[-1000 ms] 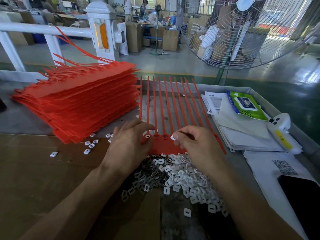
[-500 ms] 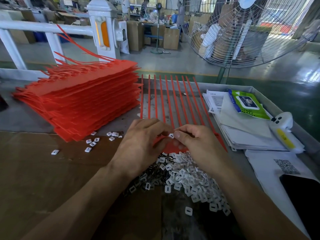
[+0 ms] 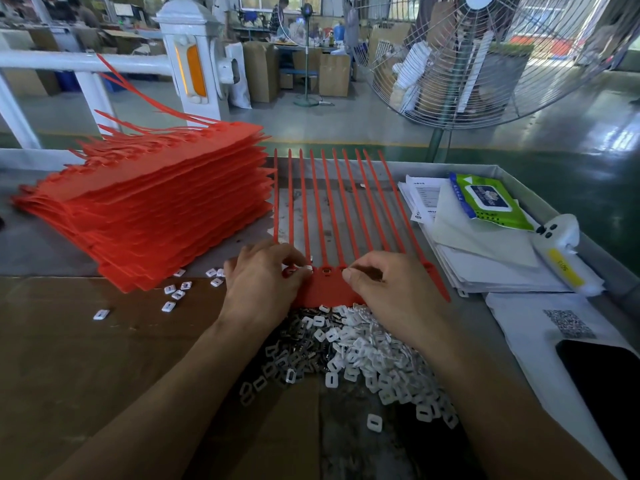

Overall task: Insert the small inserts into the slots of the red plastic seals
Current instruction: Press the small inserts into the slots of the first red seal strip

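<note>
Fingers of the left hand (image 3: 263, 282) pinch a small white insert (image 3: 307, 268) on the flat red seals (image 3: 323, 289); right hand (image 3: 391, 292) curled.

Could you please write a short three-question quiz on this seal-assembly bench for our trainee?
1. True or false: the stack of red seals lies left of the seal strip being worked on.
2. Which is nearest the person: A) wet-wipes pack B) pile of white inserts C) fan?
3. Fill in: the left hand pinches a white ____ at the strip's slots.

Key: 1 true; 2 B; 3 insert.
</note>
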A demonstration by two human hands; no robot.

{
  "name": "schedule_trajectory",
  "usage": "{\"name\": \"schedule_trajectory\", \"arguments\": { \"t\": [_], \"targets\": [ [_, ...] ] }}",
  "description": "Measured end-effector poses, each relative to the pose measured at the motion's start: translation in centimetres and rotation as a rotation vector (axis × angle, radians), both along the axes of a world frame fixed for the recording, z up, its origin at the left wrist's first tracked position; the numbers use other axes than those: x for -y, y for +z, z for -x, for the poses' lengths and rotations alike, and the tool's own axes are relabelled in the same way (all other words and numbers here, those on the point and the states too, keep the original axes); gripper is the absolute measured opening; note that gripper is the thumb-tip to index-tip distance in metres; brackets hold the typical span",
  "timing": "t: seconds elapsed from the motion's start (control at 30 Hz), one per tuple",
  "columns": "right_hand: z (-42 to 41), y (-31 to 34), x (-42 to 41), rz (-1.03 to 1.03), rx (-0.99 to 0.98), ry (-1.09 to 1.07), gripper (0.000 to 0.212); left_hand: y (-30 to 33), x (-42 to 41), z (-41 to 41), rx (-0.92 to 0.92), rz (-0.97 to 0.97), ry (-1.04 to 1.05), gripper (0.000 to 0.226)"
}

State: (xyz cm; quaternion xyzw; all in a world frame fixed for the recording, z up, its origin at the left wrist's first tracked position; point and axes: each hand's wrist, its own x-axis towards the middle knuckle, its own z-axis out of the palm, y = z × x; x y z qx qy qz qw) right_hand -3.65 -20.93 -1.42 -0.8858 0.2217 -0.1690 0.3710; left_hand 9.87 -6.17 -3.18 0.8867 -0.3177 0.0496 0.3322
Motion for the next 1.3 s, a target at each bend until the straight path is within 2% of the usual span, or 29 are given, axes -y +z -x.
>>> {"name": "schedule_trajectory", "arguments": {
  "t": [0.23, 0.43, 1.07, 1.3],
  "targets": [
    [-0.3, -0.3, 0.0, 0.044, -0.029, -0.002, 0.019, 0.0, 0.1, -0.2, -0.010, -0.012, 0.006, 0.012],
    [0.1, -0.3, 0.2, 0.071, -0.045, 0.002, 0.019, 0.0, -0.9, 0.5, 0.129, -0.031, -0.037, 0.016],
    [0.1, -0.3, 0.1, 0.121, -0.058, 0.016, 0.023, 1.2, -1.0, 1.1, 0.269, -0.371, -0.180, 0.036],
    [0.7, 1.0, 0.5, 0.122, -0.076, 0.056, 0.020, 1.2, -0.9, 1.1, 0.236, -0.335, -0.185, 0.038]
  ]
}}
